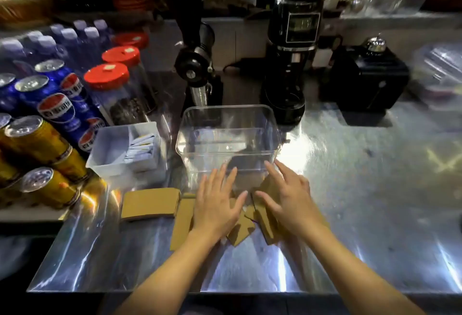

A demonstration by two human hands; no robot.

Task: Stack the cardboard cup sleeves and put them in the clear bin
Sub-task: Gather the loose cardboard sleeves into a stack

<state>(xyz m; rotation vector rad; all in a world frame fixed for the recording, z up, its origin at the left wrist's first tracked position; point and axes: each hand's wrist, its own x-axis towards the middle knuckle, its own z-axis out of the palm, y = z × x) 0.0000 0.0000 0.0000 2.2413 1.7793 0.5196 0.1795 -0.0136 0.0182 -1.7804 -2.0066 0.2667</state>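
On the steel worktop (350, 189), one cardboard sleeve (150, 204) lies flat, apart to the left of the left hand (217, 206). That hand's fingers (231, 177) are spread open, palm down over a loose pile of sleeves (243, 229). The right hand (287, 198), fingers likewise splayed, covers the pile's right side. The clear bin (227, 137) stands empty just beyond both hands' fingertips.
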